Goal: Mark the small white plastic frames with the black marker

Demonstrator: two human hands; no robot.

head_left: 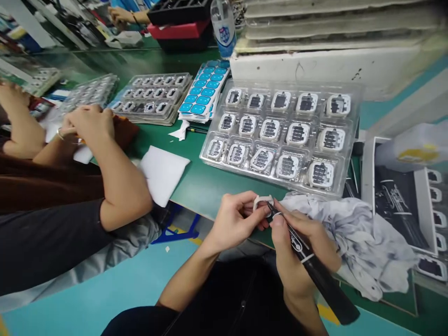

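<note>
Green surface (pixel 206 186) is crowded: clear tray (pixel 350 140) of white parts sits just behind our hands. Left hand (pixel 234 221) pinches a small white frame (pixel 262 201) in closed fingers, held above the surface edge in front of the tray. Right hand (pixel 297 242) grips a black marker (pixel 315 270), tip touching the frame. Risk: the tip skids off the narrow rim and smears ink; co-worker's elbow (pixel 122 196), left of the tray, could bump us.
</note>
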